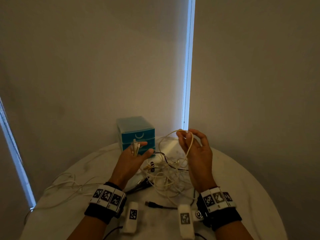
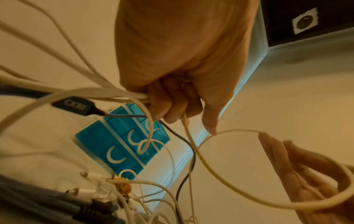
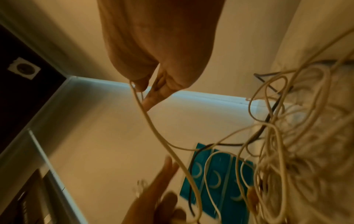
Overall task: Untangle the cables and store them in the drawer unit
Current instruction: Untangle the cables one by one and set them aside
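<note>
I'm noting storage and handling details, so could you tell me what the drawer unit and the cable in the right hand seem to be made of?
Drawer unit: apparently plastic, with a glossy translucent teal body and pale moulded crescent handles. Cream cable pinched by the right hand: probably rubbery plastic sheathing, smooth and matte, since it bends in loose loops.

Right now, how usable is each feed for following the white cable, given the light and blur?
Head view: dim, warm room, a bright strip between blinds; white cable readable in the right hand, the table tangle murky. Left wrist view: orange cast, left hand sharp, edges blurred, drawer unit tilted by the wide lens. Right wrist view: softer, the tangle smeared.
</note>
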Motion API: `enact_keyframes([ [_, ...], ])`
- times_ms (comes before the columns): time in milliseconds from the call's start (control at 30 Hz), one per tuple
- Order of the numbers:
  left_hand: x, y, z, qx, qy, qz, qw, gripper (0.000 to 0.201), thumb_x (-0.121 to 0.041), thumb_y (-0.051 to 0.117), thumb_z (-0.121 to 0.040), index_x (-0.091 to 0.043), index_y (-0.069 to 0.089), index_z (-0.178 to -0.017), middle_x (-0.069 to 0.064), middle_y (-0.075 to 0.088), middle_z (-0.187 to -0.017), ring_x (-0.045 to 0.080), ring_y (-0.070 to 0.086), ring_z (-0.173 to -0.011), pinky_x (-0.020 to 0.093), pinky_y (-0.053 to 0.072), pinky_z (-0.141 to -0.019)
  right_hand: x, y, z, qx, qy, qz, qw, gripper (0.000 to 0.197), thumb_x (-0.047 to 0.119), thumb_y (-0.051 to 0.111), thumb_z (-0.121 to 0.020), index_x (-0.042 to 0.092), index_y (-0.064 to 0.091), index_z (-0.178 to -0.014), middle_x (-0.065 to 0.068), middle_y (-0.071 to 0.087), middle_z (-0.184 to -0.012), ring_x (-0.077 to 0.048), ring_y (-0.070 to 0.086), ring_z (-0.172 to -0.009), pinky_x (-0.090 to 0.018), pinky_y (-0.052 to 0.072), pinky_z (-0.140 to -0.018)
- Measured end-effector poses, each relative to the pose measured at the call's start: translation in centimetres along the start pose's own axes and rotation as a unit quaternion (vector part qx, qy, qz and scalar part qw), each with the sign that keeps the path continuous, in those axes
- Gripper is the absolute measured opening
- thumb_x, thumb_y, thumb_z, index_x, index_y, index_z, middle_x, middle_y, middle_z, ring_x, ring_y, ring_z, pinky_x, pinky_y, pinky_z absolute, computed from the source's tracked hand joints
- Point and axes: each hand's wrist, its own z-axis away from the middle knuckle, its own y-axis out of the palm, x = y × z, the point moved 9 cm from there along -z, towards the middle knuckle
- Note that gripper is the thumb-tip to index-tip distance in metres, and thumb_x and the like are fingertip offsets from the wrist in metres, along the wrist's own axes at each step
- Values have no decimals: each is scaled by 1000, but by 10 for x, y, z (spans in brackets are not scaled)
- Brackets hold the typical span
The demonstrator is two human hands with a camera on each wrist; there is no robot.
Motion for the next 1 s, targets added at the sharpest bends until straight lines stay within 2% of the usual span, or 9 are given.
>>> enact_keyframes([
  [67, -14, 10, 6, 42, 33, -3, 999, 38, -41, 87, -86, -34, 75, -121, -18, 77, -113, -6, 72, -101, 7, 54, -78, -8, 16, 7, 52, 29, 6, 998, 27, 13, 61, -105, 3, 60, -130, -19, 78, -122, -32, 75, -119, -31, 63, -94],
  [267, -24, -1, 7, -21, 72, -44, 996, 15, -41, 80, -92, -28, 85, -87, -11, 82, -87, 5, 76, -88, 40, 60, -92, -37, 24, 8, 150, 51, 164, 974, 35, 20, 66, -104, 10, 58, -136, -5, 76, -131, -18, 73, -123, -33, 61, -99],
  [400, -28, -10, 7, -56, 71, -39, 995, 16, -46, 81, -90, -32, 84, -82, -11, 81, -82, 4, 75, -82, 38, 59, -87, -74, 6, 12, 231, 28, 417, 879, 26, 19, 71, -104, 22, 73, -129, 11, 77, -122, 6, 70, -111, -14, 55, -93],
  [633, -19, -66, 6, -242, 56, 85, 965, 23, -45, 82, -89, -22, 82, -91, -3, 78, -83, -1, 70, -72, 32, 61, -76, -54, -23, -12, 90, -27, 503, 859, 22, 9, 76, -95, 30, 82, -94, 17, 79, -96, -2, 71, -97, -30, 60, -89],
  [733, -9, -98, 6, -320, 22, 174, 931, 27, -51, 83, -87, -25, 80, -94, -2, 75, -82, 8, 64, -75, 53, 58, -90, -50, -42, -16, 57, 32, 511, 857, 24, 9, 73, -92, 30, 83, -88, 13, 81, -92, -6, 73, -95, -38, 61, -93],
  [800, -10, -93, 3, -281, 18, 220, 934, 43, -61, 86, -77, -24, 83, -98, 2, 66, -68, 9, 52, -67, 55, 56, -73, -60, -35, -10, 86, 89, 499, 858, 21, 18, 67, -92, 29, 83, -84, 12, 81, -88, -7, 74, -94, -38, 60, -93],
  [867, -24, -71, 6, -211, 46, 224, 950, 57, -65, 84, -67, -21, 83, -103, -7, 65, -66, 8, 53, -63, 34, 50, -56, -67, -15, 1, 128, 92, 505, 848, 12, 30, 66, -99, 33, 78, -97, 7, 80, -87, -6, 73, -88, -27, 55, -81],
  [933, -41, -50, 11, -166, 83, 206, 961, 46, -50, 83, -77, -13, 83, -105, -6, 78, -80, 12, 72, -74, 24, 59, -64, -70, 7, 14, 184, 80, 525, 827, 13, 39, 70, -100, 39, 72, -114, 6, 78, -89, -4, 72, -84, -12, 46, -71],
  [1000, -45, -42, 12, -153, 102, 195, 963, 28, -32, 81, -89, -10, 83, -105, 0, 82, -95, 12, 77, -93, 25, 63, -76, -70, 17, 18, 212, 80, 485, 845, 15, 28, 68, -103, 35, 77, -113, 8, 80, -92, -1, 73, -88, -7, 46, -74],
])
